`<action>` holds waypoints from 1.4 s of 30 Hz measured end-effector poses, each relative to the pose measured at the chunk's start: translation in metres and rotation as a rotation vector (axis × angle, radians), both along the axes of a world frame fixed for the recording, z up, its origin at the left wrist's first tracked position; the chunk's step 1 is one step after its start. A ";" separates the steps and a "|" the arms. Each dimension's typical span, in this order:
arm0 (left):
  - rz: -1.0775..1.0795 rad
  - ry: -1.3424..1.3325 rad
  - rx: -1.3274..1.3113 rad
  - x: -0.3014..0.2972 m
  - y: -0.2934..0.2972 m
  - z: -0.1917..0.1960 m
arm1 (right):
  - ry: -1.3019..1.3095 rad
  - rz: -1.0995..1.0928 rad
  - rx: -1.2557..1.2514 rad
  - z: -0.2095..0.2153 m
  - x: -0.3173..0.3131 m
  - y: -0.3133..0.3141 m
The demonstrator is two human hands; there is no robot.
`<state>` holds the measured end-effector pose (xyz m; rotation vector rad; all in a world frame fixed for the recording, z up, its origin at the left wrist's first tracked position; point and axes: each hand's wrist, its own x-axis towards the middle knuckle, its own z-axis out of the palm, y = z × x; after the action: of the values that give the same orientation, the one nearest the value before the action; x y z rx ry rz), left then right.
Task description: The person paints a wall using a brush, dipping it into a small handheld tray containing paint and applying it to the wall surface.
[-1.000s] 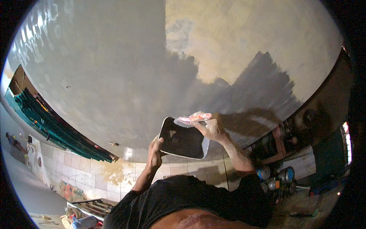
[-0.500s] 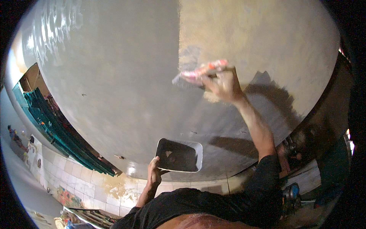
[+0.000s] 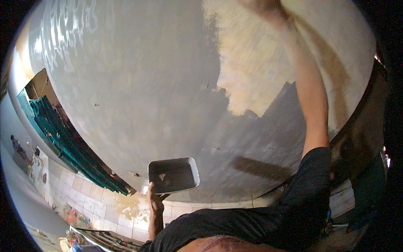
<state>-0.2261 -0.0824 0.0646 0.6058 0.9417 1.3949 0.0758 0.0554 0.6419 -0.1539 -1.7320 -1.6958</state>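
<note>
My left hand (image 3: 155,198) grips a white-rimmed rectangular tub (image 3: 196,174) by its near left side, thumb over the rim. Dark grey paint (image 3: 178,178) lies inside it, with a small pale patch on the surface. My right arm stretches up to the wall, and my right hand (image 3: 268,7) is blurred at the top edge. Its fingers are mostly cut off, and no paintbrush shows there now. The wall ahead carries wet grey paint (image 3: 147,92) on the left and below; a ragged cream patch (image 3: 252,59) stays bare at upper right.
A dark green cloth (image 3: 58,134) hangs along an opening at the left. Below it are pale tiles (image 3: 94,189), and a rack-like thing (image 3: 105,239) stands at the lower left. Dark clutter sits at the lower right.
My right hand has moved up and right, carrying the paintbrush out of sight. Grey paint has spread over the cream patch's lower edge. My left hand and the tub have shifted left.
</note>
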 end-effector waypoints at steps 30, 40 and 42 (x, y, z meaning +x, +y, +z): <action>0.213 -0.017 0.020 -0.022 -0.019 0.006 | 0.059 -0.112 -0.169 0.050 0.003 -0.010; 0.122 -0.063 0.005 -0.024 -0.003 0.010 | -0.112 0.015 -1.055 -0.197 0.014 -0.022; 0.117 -0.067 0.002 -0.026 -0.001 0.010 | -0.041 -0.045 -1.089 -0.154 0.014 -0.008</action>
<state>-0.2518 -0.0833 0.0742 0.5095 0.9347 1.5111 0.0897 0.0474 0.4879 -0.6376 -2.5055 -0.6070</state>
